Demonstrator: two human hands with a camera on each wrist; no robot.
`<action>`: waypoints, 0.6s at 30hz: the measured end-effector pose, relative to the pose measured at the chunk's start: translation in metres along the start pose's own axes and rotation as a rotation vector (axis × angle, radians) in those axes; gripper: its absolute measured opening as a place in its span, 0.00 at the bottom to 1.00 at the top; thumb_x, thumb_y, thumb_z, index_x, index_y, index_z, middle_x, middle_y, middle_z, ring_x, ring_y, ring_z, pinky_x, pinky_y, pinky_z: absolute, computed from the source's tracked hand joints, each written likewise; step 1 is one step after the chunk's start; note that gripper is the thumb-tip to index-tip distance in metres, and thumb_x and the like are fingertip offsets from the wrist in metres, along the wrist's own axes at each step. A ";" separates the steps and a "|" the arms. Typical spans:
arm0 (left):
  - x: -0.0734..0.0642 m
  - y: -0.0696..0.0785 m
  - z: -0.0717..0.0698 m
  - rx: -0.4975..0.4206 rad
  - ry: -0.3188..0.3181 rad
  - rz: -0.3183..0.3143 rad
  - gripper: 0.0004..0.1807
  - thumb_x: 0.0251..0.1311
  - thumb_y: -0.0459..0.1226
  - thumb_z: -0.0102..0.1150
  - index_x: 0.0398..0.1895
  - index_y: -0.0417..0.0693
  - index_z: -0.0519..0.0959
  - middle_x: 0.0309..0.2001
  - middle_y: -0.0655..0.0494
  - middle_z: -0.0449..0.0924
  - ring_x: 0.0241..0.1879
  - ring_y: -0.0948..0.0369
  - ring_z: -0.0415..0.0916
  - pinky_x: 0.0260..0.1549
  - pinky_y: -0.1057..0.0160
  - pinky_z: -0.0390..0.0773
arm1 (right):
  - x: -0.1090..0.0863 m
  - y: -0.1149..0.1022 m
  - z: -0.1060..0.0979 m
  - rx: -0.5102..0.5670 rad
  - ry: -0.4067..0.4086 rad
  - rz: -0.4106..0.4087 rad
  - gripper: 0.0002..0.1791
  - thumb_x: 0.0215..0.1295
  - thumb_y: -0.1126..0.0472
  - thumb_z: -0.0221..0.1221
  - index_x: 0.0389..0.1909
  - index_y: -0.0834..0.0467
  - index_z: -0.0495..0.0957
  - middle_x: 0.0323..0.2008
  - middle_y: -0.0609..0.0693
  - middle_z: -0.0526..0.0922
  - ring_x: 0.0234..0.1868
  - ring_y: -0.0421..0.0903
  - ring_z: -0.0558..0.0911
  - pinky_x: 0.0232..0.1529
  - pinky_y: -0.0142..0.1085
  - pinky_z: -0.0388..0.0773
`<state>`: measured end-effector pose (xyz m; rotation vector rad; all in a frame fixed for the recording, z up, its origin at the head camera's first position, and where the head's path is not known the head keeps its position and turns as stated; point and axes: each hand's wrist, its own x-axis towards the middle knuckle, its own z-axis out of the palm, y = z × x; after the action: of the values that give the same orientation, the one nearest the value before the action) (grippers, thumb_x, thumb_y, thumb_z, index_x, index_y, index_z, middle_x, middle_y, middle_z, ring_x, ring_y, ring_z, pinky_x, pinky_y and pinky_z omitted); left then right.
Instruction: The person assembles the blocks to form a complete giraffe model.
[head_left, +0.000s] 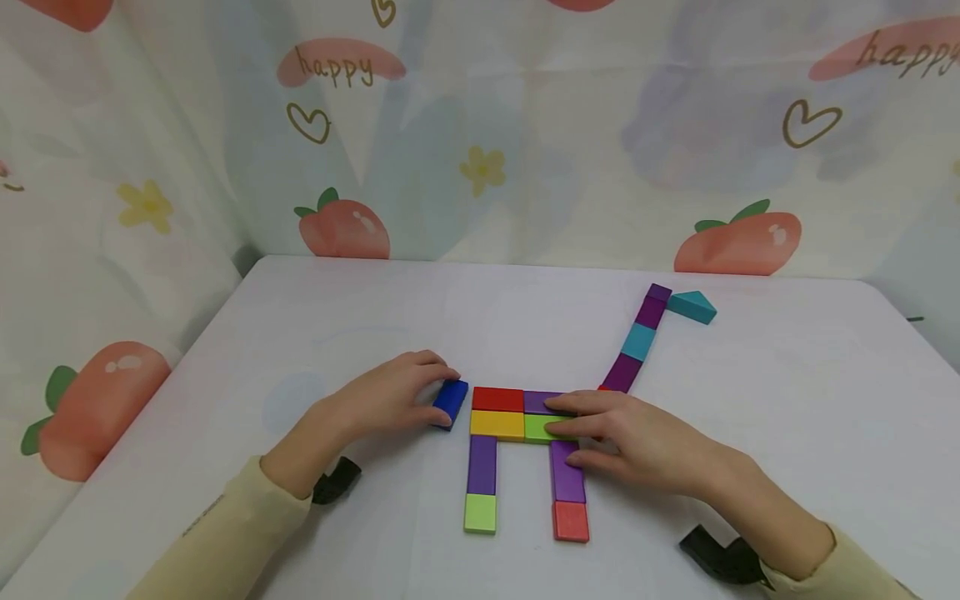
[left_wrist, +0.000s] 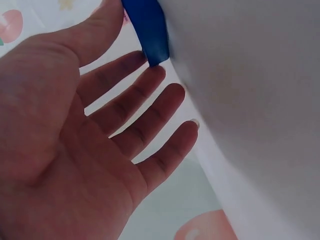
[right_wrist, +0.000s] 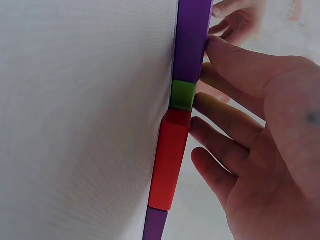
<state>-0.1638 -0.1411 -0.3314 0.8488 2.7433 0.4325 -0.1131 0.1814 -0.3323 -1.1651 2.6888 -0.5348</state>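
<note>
My left hand (head_left: 382, 396) pinches a dark blue block (head_left: 452, 402) between thumb and fingers, just left of the block figure. The same block (left_wrist: 150, 32) shows in the left wrist view. My right hand (head_left: 648, 442) rests its fingertips on the figure's right part, touching a purple block (head_left: 538, 402), a green block (head_left: 537, 429) and a lower purple block (head_left: 567, 485). Left of these lie a red block (head_left: 497, 399) and a yellow block (head_left: 497, 426). Beneath the right hand, another red block (right_wrist: 171, 162) is mostly hidden from the head view.
A slanting row of purple and teal blocks (head_left: 638, 342) runs up to a teal triangular block (head_left: 693, 307). Downward legs end in a light green block (head_left: 480, 514) and a red block (head_left: 572, 522). Patterned cloth (head_left: 525, 167) hangs behind the white table (head_left: 360, 300).
</note>
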 end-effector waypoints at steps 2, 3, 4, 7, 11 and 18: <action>-0.003 -0.001 -0.001 -0.002 -0.016 0.001 0.30 0.60 0.47 0.72 0.65 0.50 0.79 0.60 0.50 0.76 0.61 0.53 0.72 0.60 0.53 0.75 | 0.000 0.000 0.000 -0.003 0.002 -0.002 0.23 0.66 0.55 0.67 0.63 0.51 0.81 0.66 0.49 0.75 0.66 0.52 0.74 0.59 0.46 0.76; -0.004 -0.001 -0.002 -0.003 -0.023 0.006 0.30 0.60 0.46 0.72 0.65 0.50 0.79 0.60 0.50 0.76 0.61 0.53 0.72 0.59 0.53 0.76 | 0.000 0.000 0.000 -0.005 0.004 -0.003 0.23 0.66 0.55 0.67 0.63 0.51 0.81 0.66 0.49 0.75 0.66 0.52 0.74 0.59 0.46 0.76; -0.005 -0.002 -0.002 -0.005 -0.029 0.012 0.30 0.60 0.45 0.72 0.65 0.51 0.79 0.60 0.50 0.76 0.61 0.52 0.72 0.59 0.53 0.76 | 0.000 0.000 0.000 -0.006 0.004 -0.005 0.23 0.66 0.55 0.68 0.62 0.51 0.81 0.66 0.49 0.75 0.66 0.52 0.74 0.59 0.47 0.76; -0.009 -0.003 -0.002 -0.017 -0.041 0.032 0.28 0.61 0.42 0.71 0.66 0.51 0.78 0.60 0.50 0.77 0.61 0.52 0.72 0.58 0.53 0.77 | 0.000 0.000 0.000 -0.009 0.007 -0.009 0.23 0.66 0.56 0.68 0.62 0.51 0.81 0.66 0.49 0.75 0.66 0.52 0.74 0.59 0.47 0.76; -0.014 -0.004 -0.002 -0.042 -0.049 0.066 0.27 0.63 0.39 0.70 0.66 0.51 0.79 0.61 0.52 0.78 0.62 0.52 0.71 0.58 0.53 0.77 | 0.000 0.000 0.000 -0.011 0.007 -0.010 0.23 0.66 0.55 0.68 0.62 0.51 0.81 0.66 0.49 0.75 0.66 0.52 0.74 0.59 0.47 0.76; -0.017 -0.005 -0.004 -0.057 -0.064 0.110 0.26 0.64 0.36 0.68 0.66 0.48 0.78 0.62 0.51 0.78 0.62 0.52 0.71 0.59 0.53 0.76 | 0.000 -0.001 -0.001 -0.005 0.009 -0.012 0.23 0.67 0.56 0.67 0.63 0.52 0.81 0.66 0.49 0.75 0.66 0.52 0.74 0.59 0.47 0.76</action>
<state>-0.1533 -0.1556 -0.3271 0.9846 2.6221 0.4927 -0.1127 0.1812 -0.3312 -1.1843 2.6936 -0.5373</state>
